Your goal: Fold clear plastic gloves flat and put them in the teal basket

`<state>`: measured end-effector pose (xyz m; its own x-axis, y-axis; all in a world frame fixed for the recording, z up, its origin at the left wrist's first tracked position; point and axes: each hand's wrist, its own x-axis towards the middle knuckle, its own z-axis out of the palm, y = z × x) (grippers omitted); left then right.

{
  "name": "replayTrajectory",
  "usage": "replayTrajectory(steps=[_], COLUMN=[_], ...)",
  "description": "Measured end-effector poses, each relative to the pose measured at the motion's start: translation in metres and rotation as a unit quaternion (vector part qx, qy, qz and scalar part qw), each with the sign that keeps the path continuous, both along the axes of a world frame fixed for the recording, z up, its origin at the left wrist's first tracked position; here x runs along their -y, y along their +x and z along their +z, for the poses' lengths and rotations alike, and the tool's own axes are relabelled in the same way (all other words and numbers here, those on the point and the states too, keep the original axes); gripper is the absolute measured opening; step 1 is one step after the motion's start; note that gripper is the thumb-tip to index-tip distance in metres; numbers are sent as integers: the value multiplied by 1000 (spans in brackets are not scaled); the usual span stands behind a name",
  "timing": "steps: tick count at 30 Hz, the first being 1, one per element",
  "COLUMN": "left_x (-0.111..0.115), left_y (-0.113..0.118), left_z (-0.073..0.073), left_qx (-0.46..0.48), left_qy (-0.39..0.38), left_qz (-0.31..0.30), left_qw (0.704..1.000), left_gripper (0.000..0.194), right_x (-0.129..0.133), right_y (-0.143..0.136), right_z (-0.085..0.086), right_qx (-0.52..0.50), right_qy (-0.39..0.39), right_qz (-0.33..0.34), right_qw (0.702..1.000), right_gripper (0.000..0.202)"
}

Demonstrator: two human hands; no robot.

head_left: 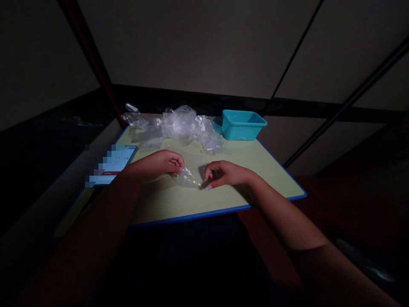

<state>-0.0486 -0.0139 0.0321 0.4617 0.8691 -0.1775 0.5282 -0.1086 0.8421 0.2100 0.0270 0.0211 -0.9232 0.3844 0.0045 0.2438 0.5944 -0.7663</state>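
Note:
A clear plastic bag (pixel 188 178) stretches between my two hands, low over the middle of the table. My left hand (pixel 174 163) is closed, thumb against the curled fingers, on the bag's left part. At the bag's right end is my right hand (pixel 217 174), its fingers curled and its thumb pressed near the plastic corner. Behind the hands lies a loose heap of crumpled clear plastic bags (pixel 183 123), spread over the back left of the table.
The light table (pixel 268 170) has a blue edge. A turquoise plastic basket (pixel 243 128) stands at its back right. On the left side lies a phone or tablet with a lit screen (pixel 123 160), close to my left forearm. A wall with dark seams rises behind.

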Motion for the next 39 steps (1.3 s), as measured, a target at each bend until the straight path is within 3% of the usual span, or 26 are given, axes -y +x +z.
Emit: replayTrajectory(steps=[8, 17, 39], left_x=[-5, -8, -8], left_y=[-1, -5, -5], left_z=[-7, -10, -10], left_qx=[5, -13, -51], left_qy=[16, 19, 62], left_qz=[52, 89, 59], left_qw=[998, 996, 995], left_gripper=[13, 12, 13], right_x=[1, -1, -4], right_y=[0, 3, 2], right_z=[0, -2, 0], right_qx=[7, 10, 13], right_qy=[19, -9, 132], right_qz=[5, -9, 11], right_qw=[1000, 1000, 991], right_gripper=[25, 23, 21])
